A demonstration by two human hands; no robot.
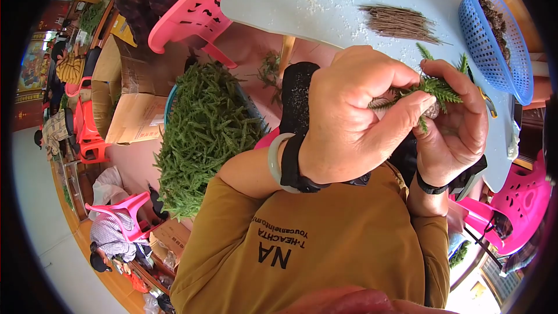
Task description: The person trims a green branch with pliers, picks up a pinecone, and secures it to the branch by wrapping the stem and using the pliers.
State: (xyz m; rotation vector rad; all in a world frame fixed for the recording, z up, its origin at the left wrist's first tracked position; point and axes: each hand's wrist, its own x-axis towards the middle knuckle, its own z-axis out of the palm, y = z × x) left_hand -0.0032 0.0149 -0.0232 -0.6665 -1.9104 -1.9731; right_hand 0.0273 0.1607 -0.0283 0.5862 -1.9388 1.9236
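Gently handle the green sprig [444,91], pinched in left hand [354,117] and right hand [456,131] short of the blue basket [486,52], as likely light, springy, best held at base.

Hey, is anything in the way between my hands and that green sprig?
Nothing visible blocks them: the left hand and right hand hold the green sprig between their fingers. A small brownish piece beside it is partly hidden.
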